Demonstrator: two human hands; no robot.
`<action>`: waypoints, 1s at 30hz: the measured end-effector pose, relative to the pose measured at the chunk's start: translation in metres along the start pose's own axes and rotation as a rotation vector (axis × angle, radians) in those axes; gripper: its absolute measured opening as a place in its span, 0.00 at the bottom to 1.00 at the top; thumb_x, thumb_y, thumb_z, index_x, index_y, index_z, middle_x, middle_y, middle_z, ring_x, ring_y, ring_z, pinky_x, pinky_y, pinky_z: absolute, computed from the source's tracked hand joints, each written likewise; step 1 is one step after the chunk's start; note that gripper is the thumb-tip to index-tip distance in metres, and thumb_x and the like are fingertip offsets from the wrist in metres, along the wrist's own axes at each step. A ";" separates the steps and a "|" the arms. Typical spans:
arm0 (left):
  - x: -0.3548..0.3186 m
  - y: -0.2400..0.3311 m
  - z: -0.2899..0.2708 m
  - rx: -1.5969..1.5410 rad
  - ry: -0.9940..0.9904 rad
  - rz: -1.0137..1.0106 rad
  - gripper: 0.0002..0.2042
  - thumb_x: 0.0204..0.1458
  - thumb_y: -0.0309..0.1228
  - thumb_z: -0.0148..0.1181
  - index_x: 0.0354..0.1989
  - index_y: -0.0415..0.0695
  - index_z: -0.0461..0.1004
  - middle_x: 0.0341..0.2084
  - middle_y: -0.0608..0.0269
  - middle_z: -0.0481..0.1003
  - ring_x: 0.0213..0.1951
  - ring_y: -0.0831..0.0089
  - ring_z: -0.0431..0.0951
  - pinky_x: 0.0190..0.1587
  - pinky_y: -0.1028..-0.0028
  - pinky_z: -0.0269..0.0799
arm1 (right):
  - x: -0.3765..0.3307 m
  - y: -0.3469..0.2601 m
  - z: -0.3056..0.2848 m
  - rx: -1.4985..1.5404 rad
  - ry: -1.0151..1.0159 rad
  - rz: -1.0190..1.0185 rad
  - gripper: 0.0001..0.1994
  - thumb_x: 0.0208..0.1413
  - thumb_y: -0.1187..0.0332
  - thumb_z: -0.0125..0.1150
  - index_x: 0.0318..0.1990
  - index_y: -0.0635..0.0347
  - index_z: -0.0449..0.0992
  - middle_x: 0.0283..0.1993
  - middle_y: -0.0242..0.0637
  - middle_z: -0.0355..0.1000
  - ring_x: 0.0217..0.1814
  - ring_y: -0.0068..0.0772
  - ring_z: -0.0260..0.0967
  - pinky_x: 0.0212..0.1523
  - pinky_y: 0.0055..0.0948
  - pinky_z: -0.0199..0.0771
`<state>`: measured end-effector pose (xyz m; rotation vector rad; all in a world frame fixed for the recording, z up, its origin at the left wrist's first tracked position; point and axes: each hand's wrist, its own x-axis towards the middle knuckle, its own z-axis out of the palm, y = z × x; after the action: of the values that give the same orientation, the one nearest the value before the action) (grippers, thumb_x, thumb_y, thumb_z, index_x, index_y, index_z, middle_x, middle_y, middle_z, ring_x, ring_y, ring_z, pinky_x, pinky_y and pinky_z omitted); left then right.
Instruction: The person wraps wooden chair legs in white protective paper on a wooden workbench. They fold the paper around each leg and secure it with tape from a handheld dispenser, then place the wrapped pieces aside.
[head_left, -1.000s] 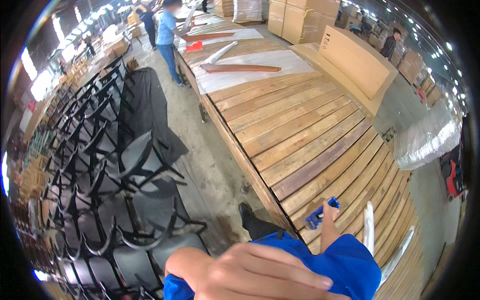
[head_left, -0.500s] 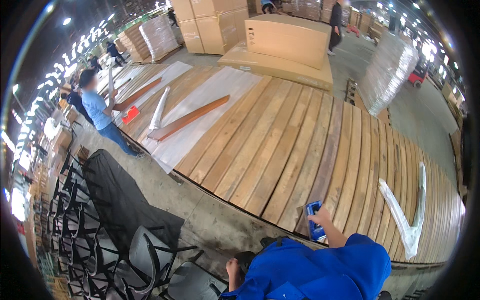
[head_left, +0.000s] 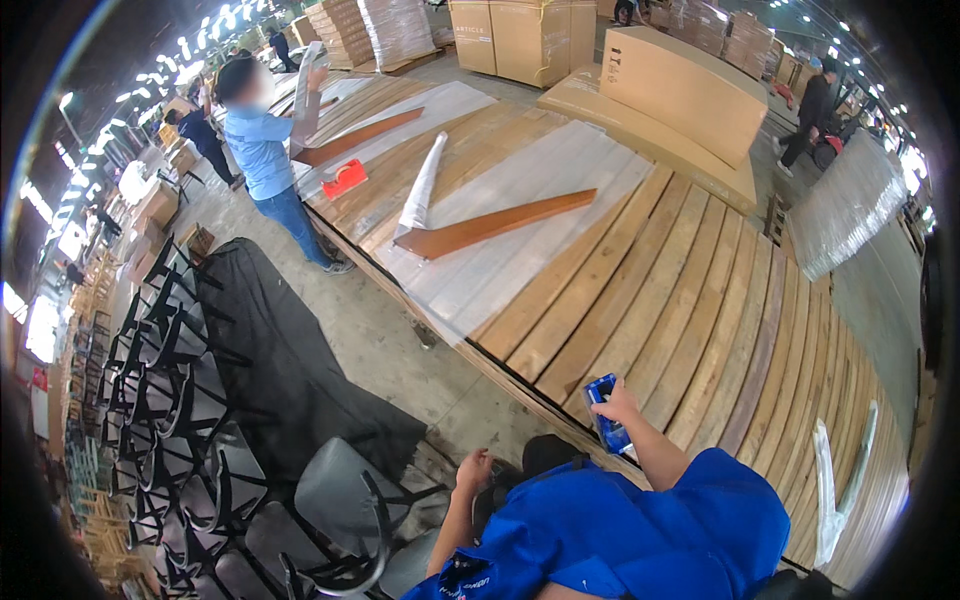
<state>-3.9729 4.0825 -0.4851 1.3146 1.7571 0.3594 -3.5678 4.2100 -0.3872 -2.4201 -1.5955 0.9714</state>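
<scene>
My right hand is closed round a blue tape dispenser, held at the near edge of the slatted wooden table. Low beside my body, over the floor, my left hand is curled closed with nothing showing in it. Farther left on the table, a bare brown V-shaped wooden part lies on a white foam sheet, one of its arms wrapped in white film. Another V-shaped part, fully wrapped in white, rests at the right end.
Across the table stand large cardboard boxes and a film-wrapped stack. A co-worker in light blue holds a wrapped piece near a red tape dispenser. Stacked black chairs and dark cloth occupy the left floor.
My view has shifted left along the table. My right hand still grips the tape dispenser, and my left hand has come up and forward. The co-worker has raised the wrapped piece.
</scene>
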 end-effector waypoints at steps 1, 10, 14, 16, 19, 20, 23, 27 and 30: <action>0.024 -0.008 -0.019 0.024 0.021 0.023 0.23 0.57 0.46 0.56 0.54 0.44 0.78 0.44 0.46 0.81 0.49 0.50 0.81 0.52 0.58 0.75 | 0.015 -0.017 0.007 0.038 0.045 0.028 0.52 0.34 0.49 0.76 0.64 0.71 0.59 0.58 0.61 0.72 0.60 0.59 0.73 0.59 0.46 0.75; 0.206 -0.049 -0.131 -0.085 0.036 -0.080 0.24 0.58 0.46 0.54 0.57 0.45 0.77 0.46 0.48 0.81 0.51 0.50 0.80 0.56 0.59 0.73 | 0.091 -0.089 0.020 0.164 0.306 0.302 0.51 0.30 0.51 0.74 0.61 0.76 0.60 0.56 0.65 0.72 0.61 0.60 0.71 0.61 0.45 0.73; 0.260 -0.069 -0.177 0.113 -0.479 -0.239 0.23 0.58 0.46 0.55 0.54 0.41 0.77 0.47 0.48 0.81 0.52 0.52 0.80 0.55 0.60 0.74 | 0.119 -0.140 -0.013 0.301 0.221 0.391 0.48 0.32 0.50 0.76 0.59 0.71 0.63 0.57 0.61 0.71 0.62 0.59 0.70 0.62 0.48 0.71; 0.276 -0.057 -0.211 0.197 -0.550 -0.209 0.21 0.60 0.44 0.54 0.52 0.42 0.78 0.46 0.49 0.81 0.50 0.53 0.81 0.53 0.60 0.75 | 0.126 -0.166 -0.029 0.284 0.262 0.534 0.48 0.33 0.48 0.77 0.61 0.68 0.64 0.61 0.60 0.69 0.66 0.59 0.65 0.65 0.48 0.67; 0.327 -0.040 -0.261 0.273 -0.404 -0.048 0.18 0.62 0.42 0.53 0.49 0.43 0.79 0.45 0.51 0.81 0.48 0.54 0.82 0.51 0.60 0.76 | 0.148 -0.209 -0.021 0.121 0.509 0.652 0.50 0.38 0.43 0.77 0.65 0.67 0.63 0.66 0.60 0.63 0.71 0.59 0.57 0.70 0.50 0.57; 0.351 -0.026 -0.282 0.316 -0.372 0.032 0.17 0.62 0.42 0.53 0.48 0.43 0.79 0.45 0.52 0.82 0.47 0.55 0.82 0.50 0.60 0.76 | 0.161 -0.220 -0.012 0.069 0.594 0.618 0.51 0.39 0.42 0.76 0.66 0.67 0.62 0.67 0.60 0.62 0.72 0.59 0.55 0.71 0.51 0.55; 0.444 0.031 -0.344 0.085 -0.231 -0.136 0.14 0.63 0.38 0.55 0.41 0.39 0.80 0.35 0.56 0.81 0.37 0.67 0.80 0.46 0.63 0.76 | 0.218 -0.278 0.009 0.316 0.786 0.459 0.48 0.44 0.42 0.73 0.66 0.69 0.64 0.65 0.58 0.64 0.69 0.57 0.58 0.70 0.51 0.54; 0.594 0.174 -0.396 0.277 0.130 0.213 0.24 0.57 0.41 0.65 0.55 0.35 0.73 0.48 0.51 0.78 0.50 0.62 0.77 0.56 0.63 0.71 | 0.340 -0.387 0.051 0.677 0.468 0.493 0.50 0.40 0.41 0.76 0.64 0.73 0.68 0.65 0.61 0.66 0.69 0.55 0.63 0.67 0.48 0.63; 0.680 0.253 -0.406 0.414 0.508 0.120 0.35 0.49 0.50 0.71 0.59 0.36 0.71 0.56 0.50 0.75 0.58 0.51 0.74 0.61 0.57 0.67 | 0.416 -0.486 0.051 0.661 0.380 0.736 0.55 0.38 0.40 0.77 0.67 0.71 0.60 0.70 0.57 0.58 0.73 0.56 0.54 0.71 0.45 0.57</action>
<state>-4.1637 4.8882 -0.4067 1.7366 2.2661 0.4404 -3.8775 4.7706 -0.4246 -2.4529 -0.1739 0.8357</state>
